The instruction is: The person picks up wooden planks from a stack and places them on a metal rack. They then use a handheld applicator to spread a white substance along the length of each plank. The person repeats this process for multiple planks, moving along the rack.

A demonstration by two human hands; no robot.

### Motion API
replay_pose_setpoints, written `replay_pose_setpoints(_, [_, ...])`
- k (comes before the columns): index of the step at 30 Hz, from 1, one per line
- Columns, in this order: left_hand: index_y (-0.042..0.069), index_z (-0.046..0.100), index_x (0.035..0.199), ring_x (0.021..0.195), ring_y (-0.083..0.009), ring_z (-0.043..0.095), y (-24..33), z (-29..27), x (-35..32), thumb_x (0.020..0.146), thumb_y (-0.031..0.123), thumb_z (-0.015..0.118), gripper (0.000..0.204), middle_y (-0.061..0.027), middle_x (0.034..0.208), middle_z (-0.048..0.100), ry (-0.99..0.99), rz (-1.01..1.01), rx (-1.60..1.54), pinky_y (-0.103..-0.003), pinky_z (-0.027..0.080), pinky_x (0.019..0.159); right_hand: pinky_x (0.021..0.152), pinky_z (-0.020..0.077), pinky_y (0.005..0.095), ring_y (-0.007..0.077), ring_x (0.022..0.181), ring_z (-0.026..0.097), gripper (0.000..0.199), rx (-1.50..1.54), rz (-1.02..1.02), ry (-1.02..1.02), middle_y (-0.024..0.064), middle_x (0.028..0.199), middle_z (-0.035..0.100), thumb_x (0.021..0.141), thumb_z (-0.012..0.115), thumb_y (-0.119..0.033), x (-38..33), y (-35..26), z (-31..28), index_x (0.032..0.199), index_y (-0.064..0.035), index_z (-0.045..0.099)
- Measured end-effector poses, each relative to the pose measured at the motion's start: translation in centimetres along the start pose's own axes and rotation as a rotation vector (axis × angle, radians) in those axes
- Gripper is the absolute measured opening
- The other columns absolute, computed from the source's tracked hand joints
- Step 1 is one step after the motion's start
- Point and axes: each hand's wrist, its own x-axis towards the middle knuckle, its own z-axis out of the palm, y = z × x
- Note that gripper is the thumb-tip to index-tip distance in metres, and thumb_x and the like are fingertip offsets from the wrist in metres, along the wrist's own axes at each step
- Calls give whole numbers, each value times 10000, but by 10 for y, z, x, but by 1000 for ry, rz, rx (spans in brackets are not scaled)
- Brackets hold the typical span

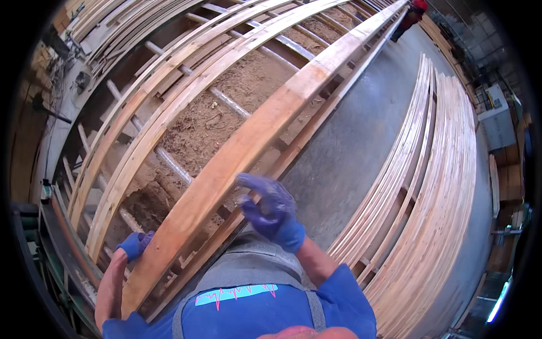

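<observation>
A long, thick wooden board (220,161) runs from near my body away to the far upper right, on top of a roller conveyor. My left hand (135,245), in a blue glove, is closed at the board's left edge near its close end; part of the fingers is hidden against the wood. On the board's right side, my right hand (271,210) is raised, in a purple-blue glove. Its thumb and fingers are apart with nothing between them, and the fingertips are near the board's edge, slightly blurred.
Metal rollers (230,103) cross above a bed of sawdust (195,127). More long boards (169,113) lie on them at left. A wide stack of planks (435,198) rests on the grey floor (361,135) at right. Another person (415,11) stands at the conveyor's far end.
</observation>
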Motion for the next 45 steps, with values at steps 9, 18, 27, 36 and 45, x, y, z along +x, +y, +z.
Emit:
replay_pose_setpoints(9, [152, 639, 808, 680, -321, 625, 24, -11, -19, 913, 349, 522, 253, -131, 771, 655, 543, 173, 186, -419, 492, 614, 1044, 365, 503, 346, 1202, 545, 339, -299, -606, -518, 144, 1234, 618, 846, 634, -193, 46, 56, 86, 1173, -106, 603])
replay_pose_setpoints(18, [120, 675, 1026, 812, -283, 643, 204, 146, -128, 822, 453, 652, 391, -93, 878, 670, 1004, 275, 11, -423, 494, 706, 791, 502, 421, 324, 877, 653, 213, -235, -828, -741, 152, 964, 687, 878, 612, -182, 115, 64, 121, 1046, -57, 649])
replay_pose_setpoints(27, [122, 262, 1497, 1404, -358, 271, 229, 229, -87, 712, 556, 702, 999, -180, 1539, 247, 1063, -259, 15, -529, 186, 1151, 779, 494, 507, 436, 868, 634, 454, -455, -675, -1043, 245, 918, 666, 956, 416, -421, 174, 128, 204, 965, -57, 687])
replay_pose_setpoints(36, [94, 313, 1471, 1393, -345, 287, 225, 272, -72, 618, 485, 781, 1049, -184, 1526, 266, 1436, -650, -159, -498, 210, 1138, 686, 479, 558, 473, 751, 617, 433, -452, -740, -1115, 269, 808, 642, 964, 420, -414, 121, 121, 139, 867, -68, 661])
replay_pose_setpoints(45, [66, 463, 1375, 1292, -356, 427, 191, 287, -72, 806, 519, 602, 741, -184, 1424, 428, 1593, -613, -267, -499, 319, 1084, 617, 481, 546, 459, 706, 619, 452, -522, -804, -1342, 235, 728, 635, 952, 446, -467, 116, 87, 128, 826, -88, 656])
